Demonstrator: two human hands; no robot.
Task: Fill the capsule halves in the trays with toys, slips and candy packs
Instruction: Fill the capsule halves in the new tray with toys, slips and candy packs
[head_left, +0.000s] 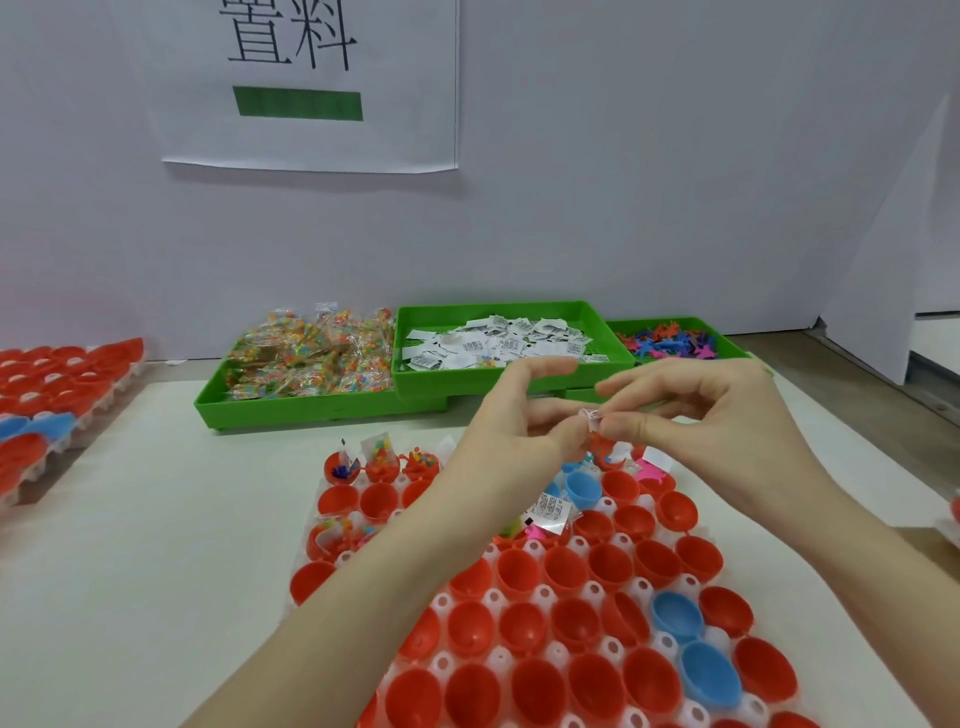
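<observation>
My left hand (511, 426) and right hand (696, 410) pinch one small white printed paper slip (591, 417) between fingertips, above the clear plastic tray (613, 647) of red and blue capsule halves (524, 629). The slip's print is too small to read. Behind, green plastic bins (426, 382) hold supplies; the white wall sheet (311, 83) reads "置料".
</observation>
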